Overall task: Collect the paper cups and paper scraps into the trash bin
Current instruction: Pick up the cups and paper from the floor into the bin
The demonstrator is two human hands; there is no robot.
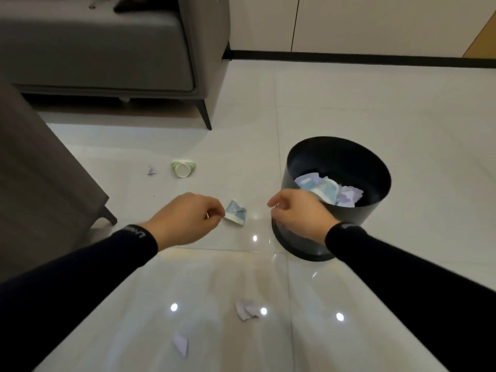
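Left hand (188, 218), mid-frame, pinches just the edge of the crushed blue cup (235, 212) w/ fingertips, so it could slip short of the black bin (332, 200) at centre-right, while right hand (298, 213), loosely curled & seemingly empty, might nudge the bin.

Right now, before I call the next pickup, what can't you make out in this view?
- Trash bin base: covered by right hand.
- Left hand grip on blue cup: fingertips hidden, contact unclear.
- Right hand: motion-blurred; cannot tell if it holds anything.
- Scrap near green cup: too small to identify.
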